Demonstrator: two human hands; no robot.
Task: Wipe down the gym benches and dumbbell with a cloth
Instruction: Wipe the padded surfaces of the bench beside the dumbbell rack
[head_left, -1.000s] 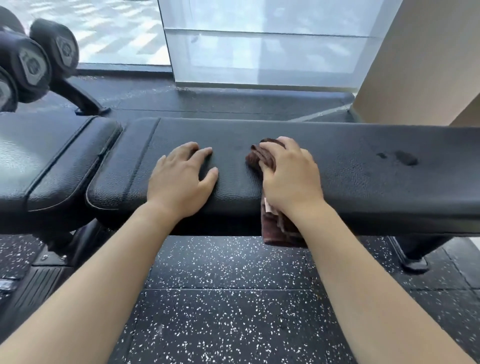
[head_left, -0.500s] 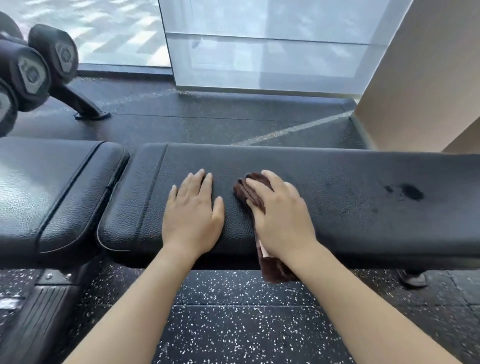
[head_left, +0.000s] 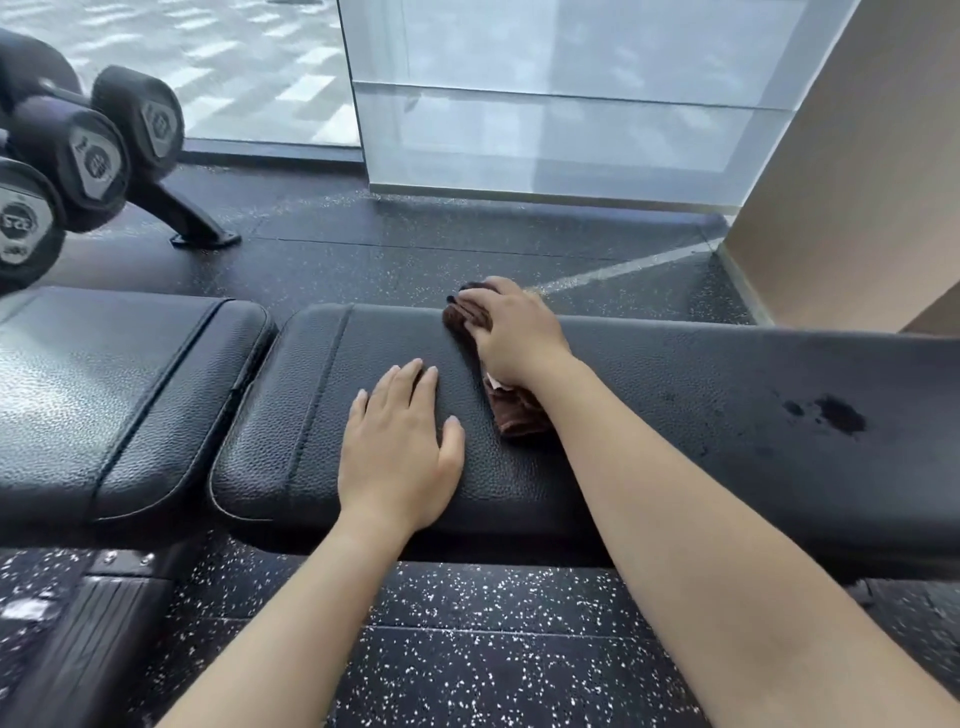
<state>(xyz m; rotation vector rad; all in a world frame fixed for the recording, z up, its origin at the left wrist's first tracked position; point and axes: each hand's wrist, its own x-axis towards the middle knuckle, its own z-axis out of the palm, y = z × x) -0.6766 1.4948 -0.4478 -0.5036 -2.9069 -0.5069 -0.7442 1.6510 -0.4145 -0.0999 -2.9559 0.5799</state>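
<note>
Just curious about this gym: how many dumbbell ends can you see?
3, all at far left: one lowest at the edge, one in the middle, one highest. More may lie beyond the frame.

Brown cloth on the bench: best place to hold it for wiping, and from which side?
Hold the brown cloth at its bunched far end, from above, palm down, as the right hand does. It lies flat across the bench pad, so a top press pins it; the near tail trails loose.

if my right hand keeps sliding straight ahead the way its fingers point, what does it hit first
Probably nothing solid: the right hand on the cloth is already at the bench pad's far edge; beyond lies floor.
</note>
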